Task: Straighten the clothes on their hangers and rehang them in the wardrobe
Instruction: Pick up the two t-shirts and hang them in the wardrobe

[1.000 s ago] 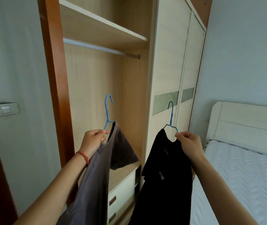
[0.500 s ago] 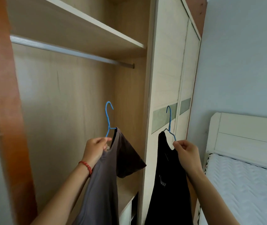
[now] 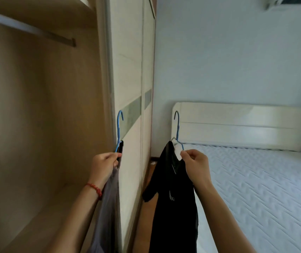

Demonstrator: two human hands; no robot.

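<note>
Left hand [image 3: 104, 165]: raised at mid-height, back of hand toward camera, fingers curled, thumb and forefinger pinched together at top around thin wire. Red bead bracelet [image 3: 94, 189] on left wrist, just below hand. Left forearm bare, rising from lower left.

Right hand [image 3: 196, 164]: raised level with left, well apart from it, fingers curled, fingertips [image 3: 187, 153] pinched at upper left of hand. Right forearm bare, rising from lower right, wrist straight.
</note>
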